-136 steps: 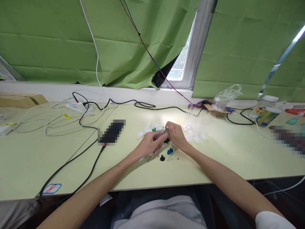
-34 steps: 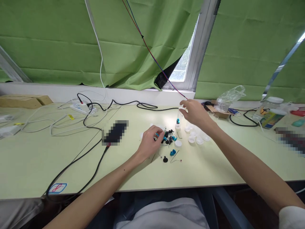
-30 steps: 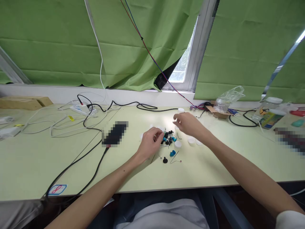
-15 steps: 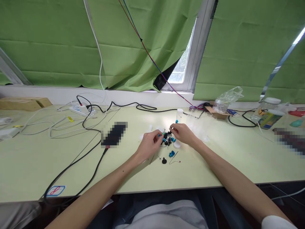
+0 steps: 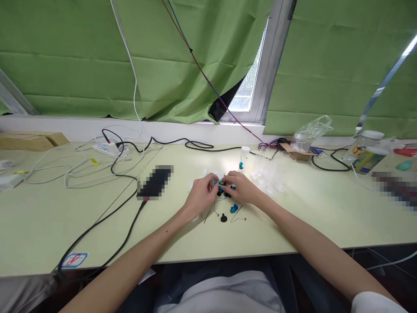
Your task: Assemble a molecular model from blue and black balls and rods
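My left hand pinches a small shiny blue part between thumb and fingertips. My right hand is closed close beside it over the same pile, and whatever its fingertips hold is too small to make out. Below both hands lies a heap of small black parts and blue pieces, partly hidden by the fingers. Nearer the table's front are a loose blue piece, a round black part with a stem and thin bent wires.
A clear tube with a white cap stands behind my hands, a blue piece within it. Several clear plastic cups lie to the right. A dark pixelated device with a black cable is on the left. An open cardboard box sits at the back.
My right hand has moved left and slightly down, bringing its fingertips closer to the left hand's. The blue part in my left hand shows more clearly.
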Demonstrator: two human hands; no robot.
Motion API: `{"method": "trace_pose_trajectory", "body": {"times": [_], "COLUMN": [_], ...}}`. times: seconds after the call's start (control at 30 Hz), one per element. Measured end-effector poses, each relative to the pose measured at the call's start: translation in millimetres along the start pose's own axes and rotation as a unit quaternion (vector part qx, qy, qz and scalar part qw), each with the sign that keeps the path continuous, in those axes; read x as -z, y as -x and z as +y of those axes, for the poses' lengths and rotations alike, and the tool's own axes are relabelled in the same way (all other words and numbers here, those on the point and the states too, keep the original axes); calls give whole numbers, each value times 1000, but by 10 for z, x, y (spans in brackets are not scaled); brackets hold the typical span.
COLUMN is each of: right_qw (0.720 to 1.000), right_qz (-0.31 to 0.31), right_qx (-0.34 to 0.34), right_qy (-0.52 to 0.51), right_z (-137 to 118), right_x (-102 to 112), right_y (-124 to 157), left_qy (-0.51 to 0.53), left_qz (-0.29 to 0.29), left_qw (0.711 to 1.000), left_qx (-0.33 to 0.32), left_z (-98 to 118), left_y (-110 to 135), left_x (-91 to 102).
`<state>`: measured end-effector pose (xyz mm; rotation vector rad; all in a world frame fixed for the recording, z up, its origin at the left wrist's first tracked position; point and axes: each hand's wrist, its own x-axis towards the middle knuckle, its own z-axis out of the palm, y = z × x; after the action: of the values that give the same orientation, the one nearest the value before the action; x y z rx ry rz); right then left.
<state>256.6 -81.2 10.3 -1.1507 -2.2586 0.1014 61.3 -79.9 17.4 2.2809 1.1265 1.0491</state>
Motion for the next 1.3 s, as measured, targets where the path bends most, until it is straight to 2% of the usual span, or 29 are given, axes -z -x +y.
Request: {"method": "trace_pose_trajectory", "body": {"times": [0.3, 1.3], "right_qw": [999, 989], "right_qz": [-19, -28], "right_qx": [-2, 8], "right_qy": [27, 143], "right_z": [4, -92], "right_x": [-105, -131], "right_y": [22, 32], "left_qy": [-4, -9], "left_qz": [0, -16], "left_qw": [1000, 1000], "left_qx": [-9, 12], "left_z": [-2, 25], "left_y": [2, -4], "left_x": [-8, -1]}}
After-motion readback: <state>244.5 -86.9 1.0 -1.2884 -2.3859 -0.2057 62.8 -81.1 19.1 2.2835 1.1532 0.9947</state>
